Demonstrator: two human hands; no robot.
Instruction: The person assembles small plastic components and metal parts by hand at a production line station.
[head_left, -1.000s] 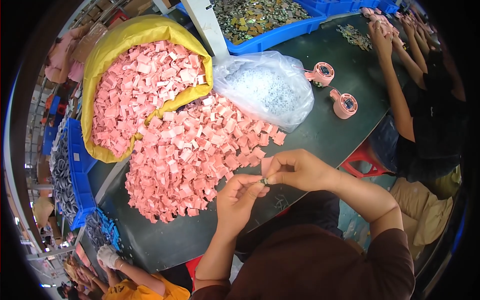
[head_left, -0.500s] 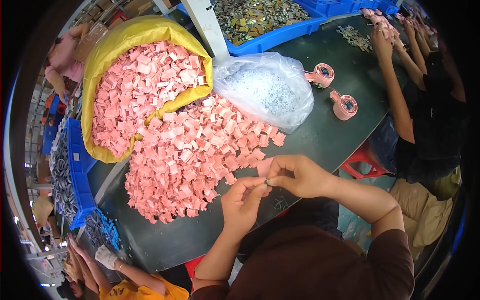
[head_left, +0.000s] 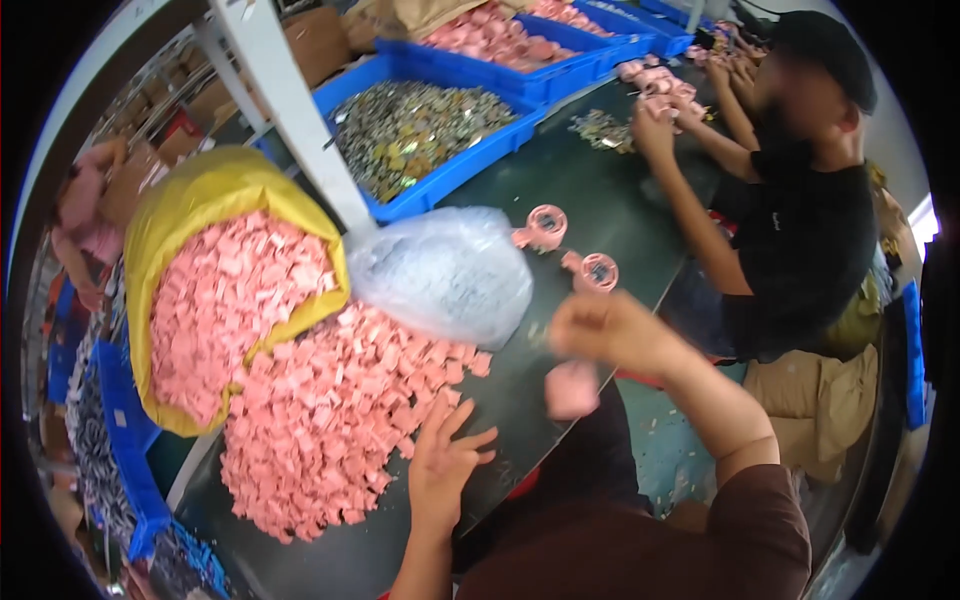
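My left hand (head_left: 447,465) is open, fingers apart, above the table edge at the near right side of a heap of small pink plastic pieces (head_left: 320,420). My right hand (head_left: 620,335), blurred by motion, has its fingers curled together; whatever they hold is too smeared to make out. Just below it, at the table's edge, is a blurred rounded pink plastic part (head_left: 572,390). Beyond the right hand lie two round pink housings, the nearer one (head_left: 597,272) and the farther one (head_left: 546,228), with dark circuit parts inside and a thin wire by them.
A clear bag (head_left: 450,275) of small translucent parts lies behind the heap, beside a yellow sack (head_left: 150,290) of pink pieces. Behind it, a white post (head_left: 290,110) rises near a blue bin (head_left: 430,185) of small circuit boards. A co-worker in black (head_left: 815,240) handles pink parts at right.
My hands have parted: the left has opened, and the right has moved forward, away from the left. The view has shifted, bringing more of the blue bins and the co-worker into sight.
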